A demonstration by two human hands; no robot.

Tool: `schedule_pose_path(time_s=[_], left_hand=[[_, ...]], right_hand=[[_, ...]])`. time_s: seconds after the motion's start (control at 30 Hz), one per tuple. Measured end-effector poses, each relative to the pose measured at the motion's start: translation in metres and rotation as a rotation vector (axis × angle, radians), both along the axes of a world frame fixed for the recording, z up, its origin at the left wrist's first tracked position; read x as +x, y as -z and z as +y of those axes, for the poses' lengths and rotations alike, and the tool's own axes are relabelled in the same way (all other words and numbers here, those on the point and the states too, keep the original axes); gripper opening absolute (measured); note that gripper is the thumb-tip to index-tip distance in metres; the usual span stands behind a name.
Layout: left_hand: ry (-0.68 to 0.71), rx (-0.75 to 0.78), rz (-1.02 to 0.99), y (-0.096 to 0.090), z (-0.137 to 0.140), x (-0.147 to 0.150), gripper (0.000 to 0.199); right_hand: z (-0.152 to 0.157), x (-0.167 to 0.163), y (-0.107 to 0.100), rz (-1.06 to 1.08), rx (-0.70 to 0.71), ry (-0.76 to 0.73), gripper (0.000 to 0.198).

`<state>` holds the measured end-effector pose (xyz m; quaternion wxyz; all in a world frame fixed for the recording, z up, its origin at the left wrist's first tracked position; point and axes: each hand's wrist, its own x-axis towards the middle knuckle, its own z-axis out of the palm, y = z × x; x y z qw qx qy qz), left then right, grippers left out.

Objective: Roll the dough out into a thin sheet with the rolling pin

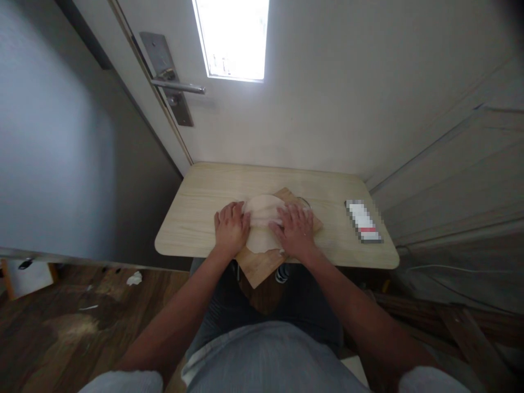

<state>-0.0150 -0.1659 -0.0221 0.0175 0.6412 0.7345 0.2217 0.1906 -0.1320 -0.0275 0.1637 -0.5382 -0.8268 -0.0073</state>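
A pale, flat, roughly round sheet that looks like dough (262, 241) lies on a wooden board (257, 271) turned cornerwise to me. My left hand (231, 225) rests on its left side, palm down, with the fingers stretched forward and a little apart. On the right side lies my right hand (295, 226), also palm down, its fingers spread and thumb pointing inward. A pale, slightly blurred band crosses the sheet between both hands; I cannot tell whether it is a rolling pin or a fold. The board's near corner juts past the table's front edge.
The small light-wood table (196, 218) stands against a white door with a metal handle (180, 86) and a bright window (233, 38). A pixelated phone-like object (363, 221) lies at the table's right. Crumpled white paper (134, 279) is on the floor at left.
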Motion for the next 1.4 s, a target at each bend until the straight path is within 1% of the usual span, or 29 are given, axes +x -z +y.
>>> schedule_pose_path(time_s=[0.1, 0.23, 0.47, 0.57, 0.67, 0.77, 0.9, 1.07, 1.2, 1.27, 1.33, 1.4], left_hand=[[-0.006, -0.037, 0.052, -0.004, 0.006, 0.000, 0.053], [0.003, -0.091, 0.071, -0.007, 0.024, -0.004, 0.054], [0.006, -0.182, 0.037, -0.007, 0.059, -0.012, 0.054], [0.026, -0.235, 0.019, -0.009, 0.071, -0.017, 0.055], [0.054, -0.290, 0.015, -0.008, 0.082, -0.021, 0.056], [0.069, -0.299, 0.020, -0.007, 0.086, -0.023, 0.056], [0.063, -0.239, 0.043, -0.006, 0.075, -0.019, 0.055], [0.051, -0.139, 0.085, -0.008, 0.037, -0.008, 0.060], [0.086, -0.143, 0.135, -0.007, 0.000, -0.002, 0.063], [0.097, -0.148, 0.156, -0.004, -0.014, 0.001, 0.065], [0.098, -0.150, 0.170, -0.001, -0.022, 0.002, 0.067], [0.088, -0.153, 0.179, 0.000, -0.021, 0.002, 0.067]], right_hand=[[0.008, -0.008, 0.002, -0.017, 0.002, 0.088, 0.061], [0.027, -0.016, 0.002, -0.024, -0.007, 0.126, 0.061], [0.064, -0.024, 0.005, 0.012, -0.018, 0.133, 0.064], [0.077, -0.026, 0.001, 0.006, -0.067, 0.134, 0.065], [0.085, -0.027, -0.004, -0.013, -0.124, 0.121, 0.065], [0.087, -0.028, -0.008, -0.014, -0.135, 0.117, 0.065], [0.077, -0.027, -0.009, -0.031, -0.136, 0.132, 0.064], [0.042, -0.018, -0.006, -0.051, -0.081, 0.120, 0.065], [0.003, -0.007, 0.002, -0.041, -0.056, 0.117, 0.070], [-0.015, -0.002, 0.007, -0.030, -0.023, 0.096, 0.072], [-0.025, 0.001, 0.010, -0.019, 0.001, 0.091, 0.073], [-0.025, 0.001, 0.011, -0.017, 0.003, 0.096, 0.074]])
